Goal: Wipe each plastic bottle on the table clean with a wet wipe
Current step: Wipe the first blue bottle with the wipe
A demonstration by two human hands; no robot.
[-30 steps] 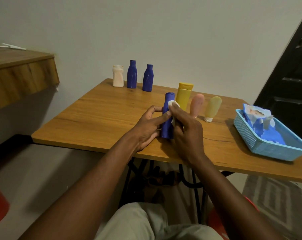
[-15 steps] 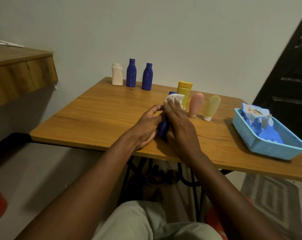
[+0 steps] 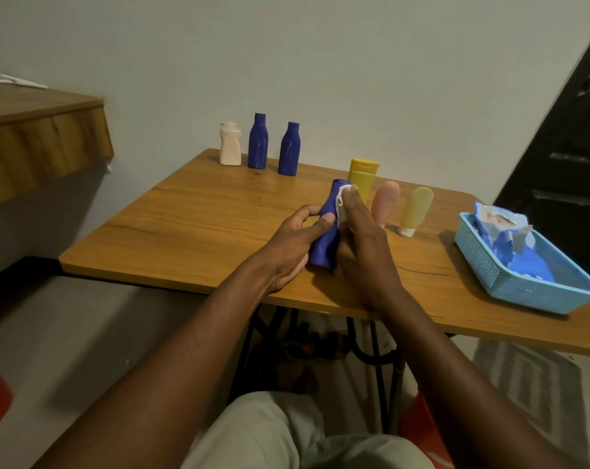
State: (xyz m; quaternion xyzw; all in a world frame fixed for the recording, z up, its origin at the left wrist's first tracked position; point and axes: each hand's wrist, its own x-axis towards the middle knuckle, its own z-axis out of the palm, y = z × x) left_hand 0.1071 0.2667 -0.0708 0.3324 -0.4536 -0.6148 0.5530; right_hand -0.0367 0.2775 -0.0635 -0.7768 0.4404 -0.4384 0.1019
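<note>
A blue plastic bottle (image 3: 324, 245) stands tilted on the wooden table (image 3: 192, 225) near its front edge. My left hand (image 3: 290, 242) grips its left side, thumb across the front. My right hand (image 3: 364, 245) presses a white wet wipe (image 3: 341, 206) against the bottle's upper right side; most of the wipe is hidden under my fingers. Behind stand a yellow tube (image 3: 363, 177), a pink tube (image 3: 385, 201) and a pale yellow tube (image 3: 415, 209). At the back stand a white bottle (image 3: 230, 145) and two blue bottles (image 3: 258, 142) (image 3: 289, 149).
A light blue basket (image 3: 510, 279) with a blue wet-wipe pack (image 3: 500, 228) sits at the table's right edge. A wooden shelf (image 3: 39, 137) juts out at the left. A dark door is at the right, a patterned rug below it.
My right hand with the wipe has slid up along the blue bottle toward its top and then a little back down. My left hand has kept its grip.
</note>
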